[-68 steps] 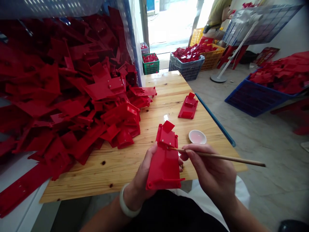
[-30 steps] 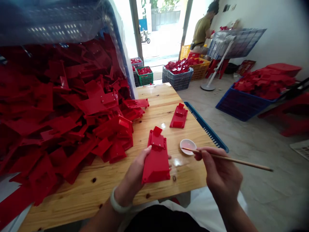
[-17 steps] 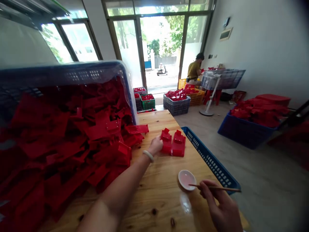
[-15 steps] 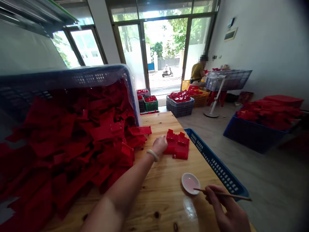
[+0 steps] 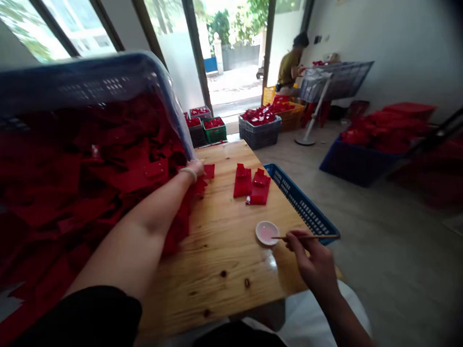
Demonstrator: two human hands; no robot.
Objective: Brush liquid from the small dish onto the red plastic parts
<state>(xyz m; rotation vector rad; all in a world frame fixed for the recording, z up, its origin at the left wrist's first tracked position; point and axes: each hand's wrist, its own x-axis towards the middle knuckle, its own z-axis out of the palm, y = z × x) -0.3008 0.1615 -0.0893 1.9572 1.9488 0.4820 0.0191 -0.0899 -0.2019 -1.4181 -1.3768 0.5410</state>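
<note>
My left hand (image 5: 197, 167) reaches out to the edge of a heap of red folded pieces (image 5: 119, 178), right against one flat red piece (image 5: 209, 171) that juts over the table. Its fingers are partly hidden and a little blurred, so their grip does not show. Between the fingers of my right hand (image 5: 313, 255) is a thin wooden stick (image 5: 321, 236), its tip at the rim of a small white dish (image 5: 266, 233) of pinkish liquid. Two red folded pieces, one on the left (image 5: 242, 181) and one on the right (image 5: 259, 187), lie side by side on the table with raised flaps.
The heap spills from a tipped blue crate (image 5: 90, 77) lined with clear plastic. A blue perforated basket (image 5: 300, 202) stands by the right edge of the wooden table (image 5: 217, 246). Farther off are crates of red pieces (image 5: 259, 131) and a person (image 5: 287, 70) at work.
My left hand has moved left, from the red pieces on the table to the heap's edge. My right hand still holds the stick at the dish. The view has tilted downward.
</note>
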